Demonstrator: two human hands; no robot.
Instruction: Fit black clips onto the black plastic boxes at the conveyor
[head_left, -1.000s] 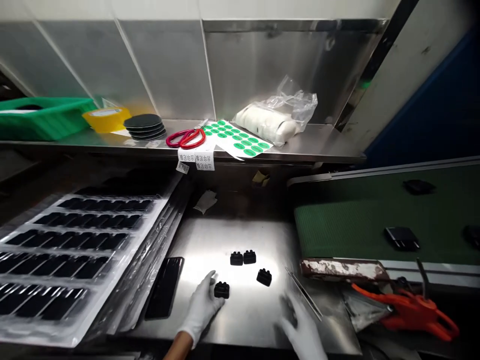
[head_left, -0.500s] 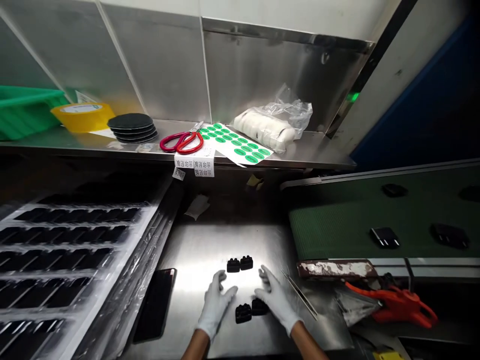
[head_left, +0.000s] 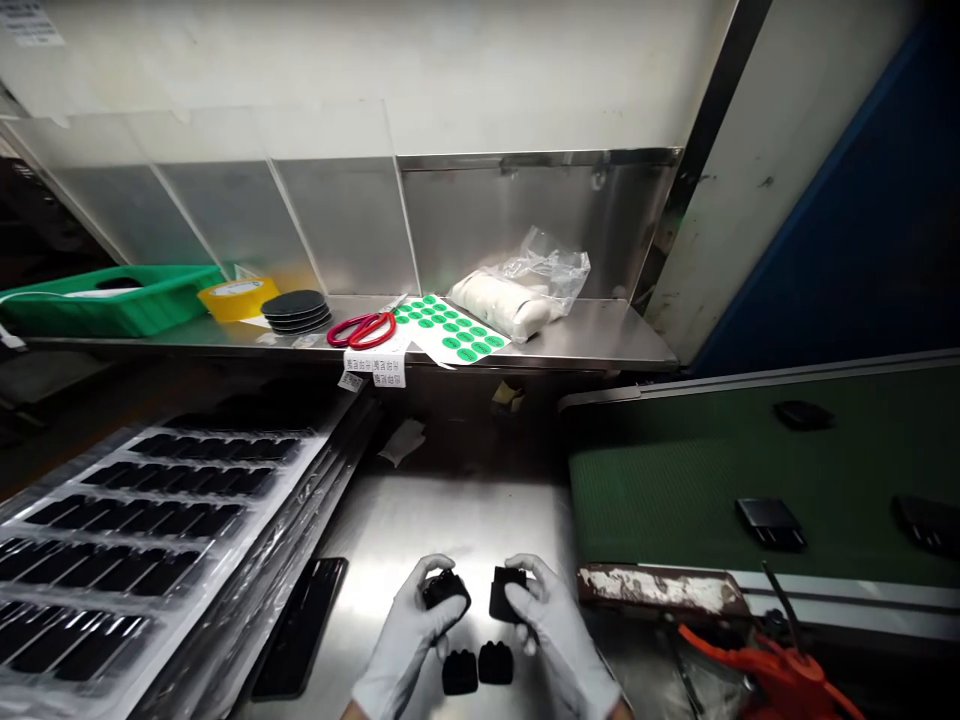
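1. Two big surfaces frame your work: the steel table in front of you and the green conveyor belt to your right, where dark parts lie well apart from one another.
2. On your left, stacked clear trays sit with rows of dark pieces in their pockets, overlapping the table's left edge.
3. Above the table runs a steel shelf; it carries a green bin, a yellow tape roll, a stack of black discs, red scissors, a sheet of green stickers and a clear bag of white items.
4. A flat black slab lies on the table between the trays and your hands.
5. An orange tool lies at the lower right, below the belt's worn edge.
6. Your left hand, in a white glove, has its fingers curled around a small black block, lifted just off the table.
7. Your right hand, also gloved, pinches a second black block between thumb and fingers, just beside the first one.
8. Two more black blocks sit side by side, touching, on the table right below and between your hands.
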